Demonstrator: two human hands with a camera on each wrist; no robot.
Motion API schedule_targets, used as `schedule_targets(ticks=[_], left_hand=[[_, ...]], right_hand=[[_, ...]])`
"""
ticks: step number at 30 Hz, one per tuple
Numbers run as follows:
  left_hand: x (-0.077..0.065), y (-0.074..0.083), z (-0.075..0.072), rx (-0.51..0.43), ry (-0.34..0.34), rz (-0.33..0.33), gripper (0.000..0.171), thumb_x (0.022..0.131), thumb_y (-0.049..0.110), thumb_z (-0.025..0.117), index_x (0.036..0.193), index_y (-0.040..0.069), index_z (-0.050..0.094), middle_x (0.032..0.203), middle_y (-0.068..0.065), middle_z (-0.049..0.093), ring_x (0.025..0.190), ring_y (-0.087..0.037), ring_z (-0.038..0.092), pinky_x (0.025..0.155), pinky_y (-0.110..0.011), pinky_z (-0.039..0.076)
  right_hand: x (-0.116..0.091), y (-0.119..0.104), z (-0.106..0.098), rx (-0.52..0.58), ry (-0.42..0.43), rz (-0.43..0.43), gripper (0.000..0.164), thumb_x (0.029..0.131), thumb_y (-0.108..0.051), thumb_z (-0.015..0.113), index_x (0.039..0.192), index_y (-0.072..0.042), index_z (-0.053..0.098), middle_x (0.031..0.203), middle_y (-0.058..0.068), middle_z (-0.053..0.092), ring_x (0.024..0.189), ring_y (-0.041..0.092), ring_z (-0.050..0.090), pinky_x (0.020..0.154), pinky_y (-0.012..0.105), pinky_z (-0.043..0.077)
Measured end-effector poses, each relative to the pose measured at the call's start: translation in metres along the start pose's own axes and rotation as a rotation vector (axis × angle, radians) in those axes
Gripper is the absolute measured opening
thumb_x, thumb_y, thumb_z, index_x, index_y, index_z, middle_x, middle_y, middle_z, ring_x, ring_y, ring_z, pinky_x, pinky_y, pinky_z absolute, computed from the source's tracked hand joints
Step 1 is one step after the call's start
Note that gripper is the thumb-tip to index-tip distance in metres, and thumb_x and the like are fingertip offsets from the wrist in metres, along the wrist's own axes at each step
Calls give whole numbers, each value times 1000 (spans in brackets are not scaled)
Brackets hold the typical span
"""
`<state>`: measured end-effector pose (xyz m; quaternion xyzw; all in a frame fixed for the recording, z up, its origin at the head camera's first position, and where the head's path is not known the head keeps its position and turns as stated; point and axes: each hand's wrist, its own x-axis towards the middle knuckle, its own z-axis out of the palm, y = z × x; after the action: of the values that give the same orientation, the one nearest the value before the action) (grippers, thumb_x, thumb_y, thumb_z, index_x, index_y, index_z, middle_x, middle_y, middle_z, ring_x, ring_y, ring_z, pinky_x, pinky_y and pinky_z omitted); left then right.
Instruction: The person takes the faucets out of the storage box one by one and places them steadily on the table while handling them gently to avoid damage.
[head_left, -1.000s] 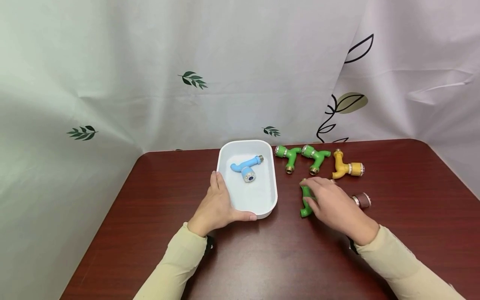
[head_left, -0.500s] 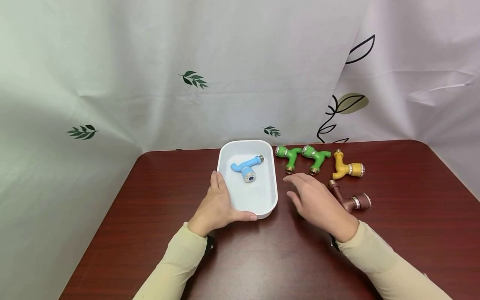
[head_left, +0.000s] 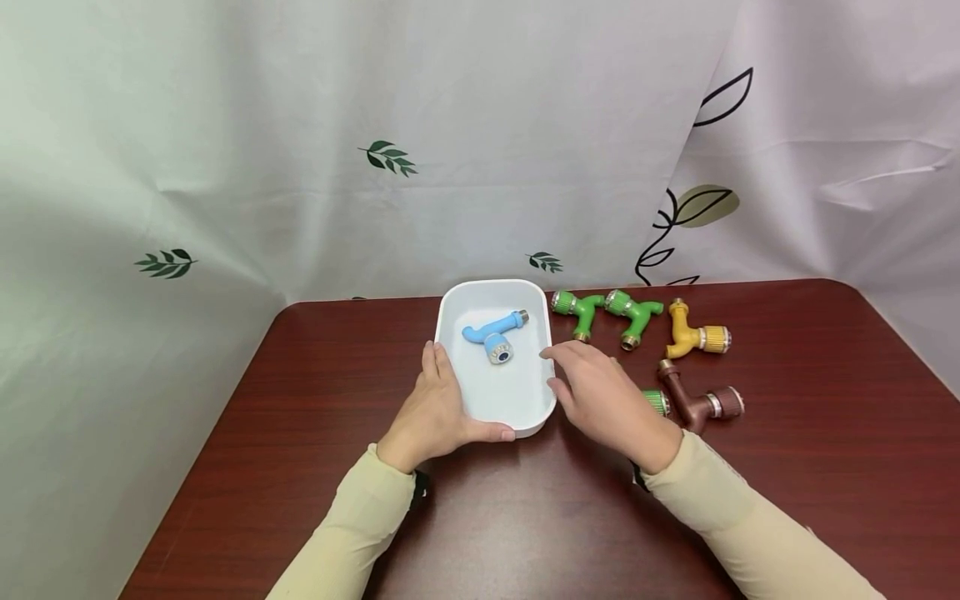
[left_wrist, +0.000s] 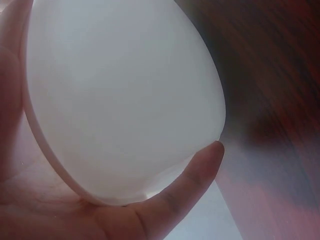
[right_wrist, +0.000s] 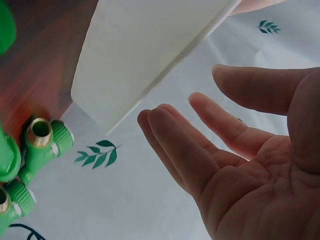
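A white plastic tray (head_left: pixel 495 404) stands on the table with a light-blue tap (head_left: pixel 491 327) lying inside. My left hand (head_left: pixel 429 412) holds the tray's near left corner, fingers along the left side and thumb across the front wall. The left wrist view shows that thumb (left_wrist: pixel 185 190) pressed to the tray's wall. My right hand (head_left: pixel 603 400) is at the tray's right edge, fingertips overlapping the rim. In the right wrist view its palm is bare and the fingers are loosely spread. A green tap (head_left: pixel 656 402) is mostly hidden behind this hand.
Right of the tray, two green taps (head_left: pixel 582 310) (head_left: pixel 636 312) and a yellow tap (head_left: pixel 684 337) lie near the table's back edge. A brown tap (head_left: pixel 693 404) lies closer in. A pale curtain (head_left: pixel 480 167) with leaf prints hangs behind the table.
My right hand has moved left, from over the near green tap to the tray's right edge. My left hand, the tray and the blue tap have stayed put.
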<state>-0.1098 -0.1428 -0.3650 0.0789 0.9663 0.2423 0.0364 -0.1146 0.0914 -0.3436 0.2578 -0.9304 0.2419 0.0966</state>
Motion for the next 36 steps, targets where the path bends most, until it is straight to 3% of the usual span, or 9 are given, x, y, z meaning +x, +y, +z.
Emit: schedule_targets(ticks=[8,22,36], left_hand=[[-1,0,1,4,-4,-3,155,56,67,89,152,-18,1,160,-35,2,140,-51,32,107,-48,41],[0,0,1,18,6,20,154,58,68,88,151,-20,4,158,-38,4,139,-53,34,107,-48,42],[-1,0,-1,25,6,39,153,58,67,88,150,-21,3,158,-39,2,140,-53,31,108,-49,40]], right_hand=[[10,-9,9,16,-55,-26,29,93,-5,69,120,4,65,120,17,65,112,33,61,93,48,51],[29,-19,22,-7,-58,-115,38,90,-6,73,125,4,64,125,20,63,116,34,60,100,46,47],[44,-20,37,-43,-158,-75,44,95,-15,70,133,4,60,139,24,55,125,38,55,102,48,46]])
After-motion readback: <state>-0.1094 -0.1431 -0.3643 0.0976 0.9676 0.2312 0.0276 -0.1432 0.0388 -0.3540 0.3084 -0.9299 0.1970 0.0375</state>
